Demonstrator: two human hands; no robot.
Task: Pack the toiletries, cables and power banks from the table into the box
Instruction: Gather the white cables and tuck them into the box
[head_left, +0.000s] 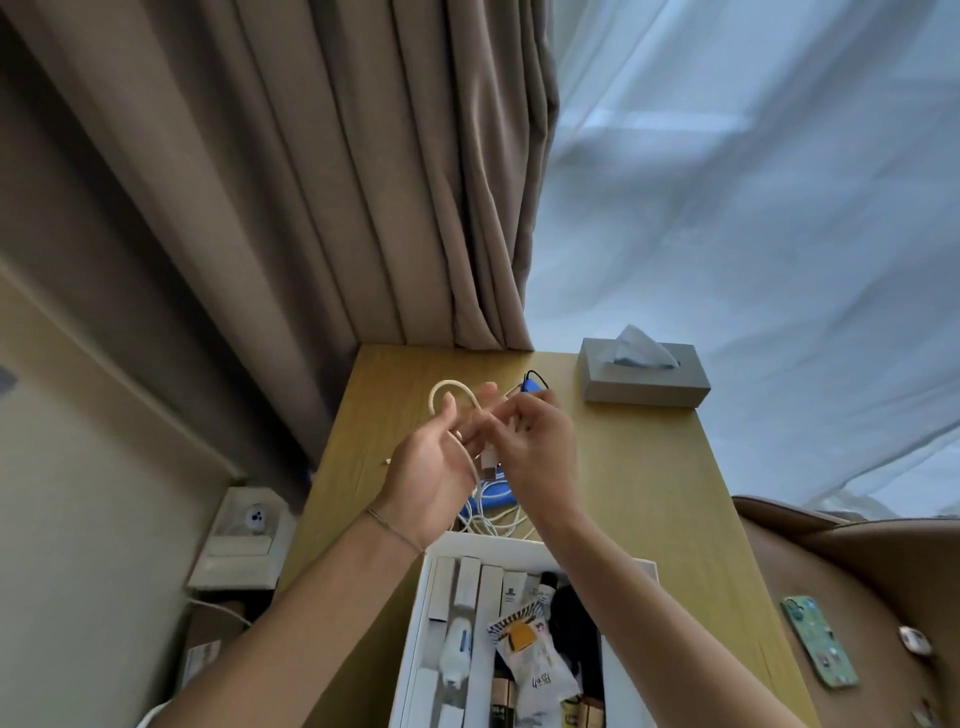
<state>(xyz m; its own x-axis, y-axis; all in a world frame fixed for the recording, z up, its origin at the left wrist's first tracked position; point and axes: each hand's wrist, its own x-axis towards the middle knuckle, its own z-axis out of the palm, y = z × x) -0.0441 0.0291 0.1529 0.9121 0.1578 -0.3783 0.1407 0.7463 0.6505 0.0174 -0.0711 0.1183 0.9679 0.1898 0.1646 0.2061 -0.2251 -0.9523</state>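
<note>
A white cable (457, 415) is held above the table (649, 467), beyond the box (415, 623), its loop arching away and its plug end hanging down toward the box. Left hand (431, 467) curls round the loop; right hand (535, 441) pinches near the plug. Seemingly mid-coiling; next, finish the coil and lower it into the box

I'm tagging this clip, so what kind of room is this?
Probably a hotel room or bedroom. Heavy beige floor-length curtains hang beside a sheer white curtain, and a grey rectangular tissue box sits on the small light wooden table, next to a brown leather seat.
</note>
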